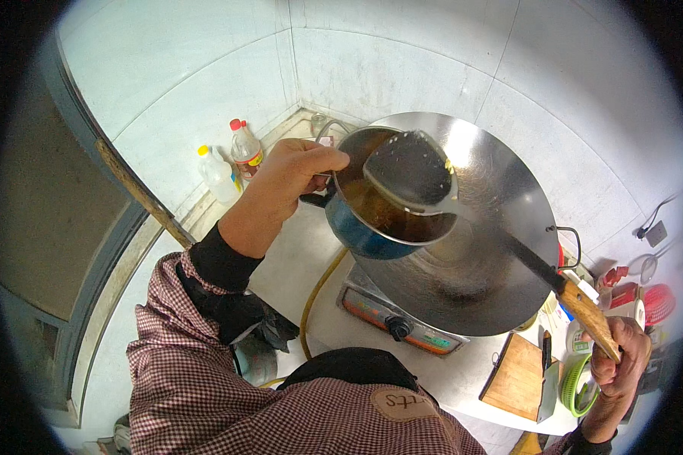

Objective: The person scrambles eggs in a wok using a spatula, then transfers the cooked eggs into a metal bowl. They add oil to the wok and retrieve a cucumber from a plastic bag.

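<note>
My left hand (296,176) grips a small blue saucepan (364,233) at its rim and dark side handle. The pan is tilted, with dark brown liquid (375,210) inside, and is held over the left part of a large steel wok (461,284). In my right hand (620,352) is the wooden handle (589,315) of a wok spatula. Its metal blade (412,170) is over the pan's mouth, with small pale bits stuck along the edge. Whether the blade touches the pan I cannot tell. The wok stands on a gas stove (398,327) with a black knob.
Plastic bottles (219,173) stand by the wall at left. A yellow hose (313,301) runs near the stove. To the right lie a wooden cutting board (512,378), a cleaver (548,387) and a green basket (577,387). A wok side handle (572,247) sticks out towards the wall.
</note>
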{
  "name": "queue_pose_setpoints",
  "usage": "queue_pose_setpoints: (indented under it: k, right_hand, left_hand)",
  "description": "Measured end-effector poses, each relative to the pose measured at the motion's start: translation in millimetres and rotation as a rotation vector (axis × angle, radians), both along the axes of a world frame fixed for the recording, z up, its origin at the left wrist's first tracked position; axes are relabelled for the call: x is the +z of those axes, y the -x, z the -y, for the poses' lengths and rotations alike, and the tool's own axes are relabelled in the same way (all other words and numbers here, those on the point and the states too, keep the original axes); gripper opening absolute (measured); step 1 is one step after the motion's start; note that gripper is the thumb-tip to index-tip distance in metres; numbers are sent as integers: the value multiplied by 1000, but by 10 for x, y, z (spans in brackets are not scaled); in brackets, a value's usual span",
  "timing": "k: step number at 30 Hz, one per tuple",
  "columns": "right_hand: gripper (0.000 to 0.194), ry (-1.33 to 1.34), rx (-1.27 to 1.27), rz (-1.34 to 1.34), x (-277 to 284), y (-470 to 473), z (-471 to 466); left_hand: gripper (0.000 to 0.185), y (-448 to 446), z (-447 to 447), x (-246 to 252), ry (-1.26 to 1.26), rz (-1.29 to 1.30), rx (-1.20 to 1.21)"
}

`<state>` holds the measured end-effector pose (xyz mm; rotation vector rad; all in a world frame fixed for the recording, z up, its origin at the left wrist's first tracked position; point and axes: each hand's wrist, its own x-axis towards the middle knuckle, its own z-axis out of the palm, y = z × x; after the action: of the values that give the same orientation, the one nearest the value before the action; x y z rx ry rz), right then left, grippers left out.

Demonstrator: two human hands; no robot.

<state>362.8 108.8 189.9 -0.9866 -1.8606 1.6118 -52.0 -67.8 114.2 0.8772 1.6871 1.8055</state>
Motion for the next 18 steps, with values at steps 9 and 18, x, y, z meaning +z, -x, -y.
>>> queue_pose_setpoints:
  k: [9, 18]
  right_hand:
    - [46, -27, -128, -68, -2, -40, -29]
    - [32, -222, -225, 149, -321, 106, 39]
  left_hand:
    - [17, 103, 151, 9, 33, -120, 135]
    - [21, 227, 329, -12, -104, -6, 90]
